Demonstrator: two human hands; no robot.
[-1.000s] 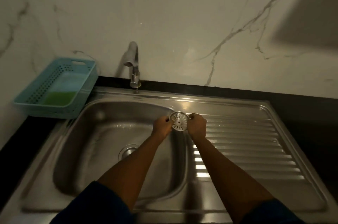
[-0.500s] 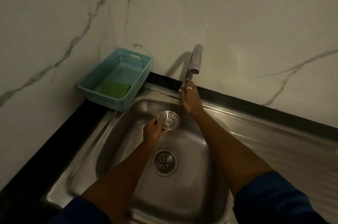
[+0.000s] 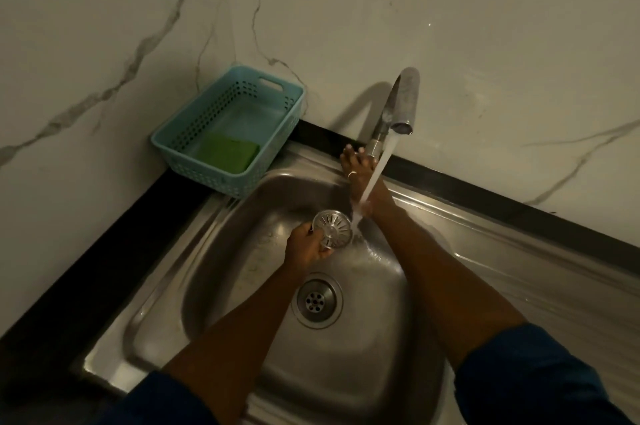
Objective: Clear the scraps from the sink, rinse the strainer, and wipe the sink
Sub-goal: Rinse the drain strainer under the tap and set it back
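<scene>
My left hand (image 3: 304, 246) grips the round metal strainer (image 3: 332, 228) over the steel sink basin (image 3: 242, 261), tilted with its slotted face toward me. My right hand (image 3: 358, 170) reaches to the base of the tap (image 3: 398, 109), fingers around its handle. Water (image 3: 375, 175) streams from the spout, runs across my right wrist and lands just right of the strainer's edge. The open drain hole (image 3: 316, 300) lies below the strainer in the basin floor.
A teal plastic basket (image 3: 180, 147) with a green sponge (image 3: 228, 152) in it stands on the black counter at the sink's back left corner. The ribbed draining board (image 3: 519, 268) stretches to the right. A marble wall rises behind the tap.
The tap has been turned on and water now flows. My left hand has kept the strainer near the stream. The view has closed in on the basin.
</scene>
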